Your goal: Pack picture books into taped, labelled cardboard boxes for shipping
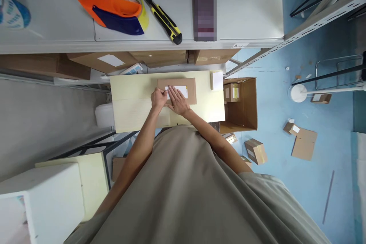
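Note:
A brown cardboard box [191, 90] lies on the pale yellow table [131, 101], with a white label [183, 90] on its top. Flat on the label and box rests my right hand [178, 101], fingers stretched out. My left hand [159, 99] is closed at the label's left end, near the box's left edge; whatever its fingers pinch is too small to make out. The two hands nearly meet at the thumbs.
A stack of white labels [217, 81] sits at the table's back right corner. An open carton [247, 103] stands right of the table. On the shelf [243, 19] above lie a box cutter [164, 21] and an orange-blue tape dispenser [117, 13]. Small boxes [256, 151] lie on the floor.

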Tool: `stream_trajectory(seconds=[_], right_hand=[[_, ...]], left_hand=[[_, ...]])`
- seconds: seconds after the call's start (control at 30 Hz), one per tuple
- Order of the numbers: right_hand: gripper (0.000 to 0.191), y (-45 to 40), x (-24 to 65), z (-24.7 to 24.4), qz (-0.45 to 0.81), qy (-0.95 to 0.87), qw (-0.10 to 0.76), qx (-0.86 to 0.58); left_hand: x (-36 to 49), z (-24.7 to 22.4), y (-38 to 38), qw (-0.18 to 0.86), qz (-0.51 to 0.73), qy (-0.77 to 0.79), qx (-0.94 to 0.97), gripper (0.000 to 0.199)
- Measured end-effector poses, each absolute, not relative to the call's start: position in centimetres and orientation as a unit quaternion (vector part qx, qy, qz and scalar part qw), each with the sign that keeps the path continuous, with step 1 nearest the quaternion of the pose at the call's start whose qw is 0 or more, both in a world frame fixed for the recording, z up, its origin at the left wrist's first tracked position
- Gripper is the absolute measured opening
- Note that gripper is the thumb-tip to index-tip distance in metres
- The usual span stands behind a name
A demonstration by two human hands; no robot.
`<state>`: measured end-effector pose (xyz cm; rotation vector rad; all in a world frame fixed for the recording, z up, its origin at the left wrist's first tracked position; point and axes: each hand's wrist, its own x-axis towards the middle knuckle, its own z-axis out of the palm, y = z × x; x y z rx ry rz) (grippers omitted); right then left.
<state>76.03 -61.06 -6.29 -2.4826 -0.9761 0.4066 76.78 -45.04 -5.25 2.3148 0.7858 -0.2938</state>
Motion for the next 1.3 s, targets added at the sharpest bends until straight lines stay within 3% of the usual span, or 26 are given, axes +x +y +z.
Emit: stream_trajectory(seconds=[0.17, 0.37, 0.47, 0.73, 0.83, 0.97, 1.17, 1.3], right_hand=[[0.079, -63.2, 75.8, -6.4, 0.136, -0.367, 0.207, -0.897], [0.089, -63.6, 76.5, -7.0, 0.126, -0.428, 0.192, -0.874], [0.092, -64.5, 76.9, -7.0, 0.123, -0.431, 0.197, -0.872], [0.097, -68.9, 76.4, -6.5, 0.104, -0.360, 0.190, -0.907], [0.105, -68.4, 76.3, -6.5, 0.103, -0.362, 0.172, -0.910], [0.101, -68.0, 77.0, -6.5, 0.111, -0.384, 0.162, -0.902], [0.103, -69.5, 77.5, -6.4, 0.131, -0.370, 0.162, -0.905], [0.102, -67.5, 76.6, -6.6, 0.135, -0.320, 0.145, -0.926]], left_hand=[[75.9, -4.7, -45.4, 0.327, -0.111, 0.298, 0.890, 0.031], [72.6, -3.9, -48.0, 0.238, -0.077, 0.071, 0.966, 0.068], [71.8, -4.0, -48.1, 0.209, -0.077, 0.017, 0.975, 0.077], [71.9, -4.0, -48.9, 0.182, -0.090, 0.018, 0.979, 0.074], [72.0, -3.8, -50.0, 0.185, -0.116, -0.044, 0.975, 0.072], [72.3, -3.9, -50.1, 0.204, -0.145, -0.102, 0.963, 0.074], [71.8, -5.0, -49.8, 0.214, -0.116, 0.008, 0.970, 0.082], [71.6, -5.3, -50.8, 0.208, -0.104, 0.068, 0.970, 0.077]])
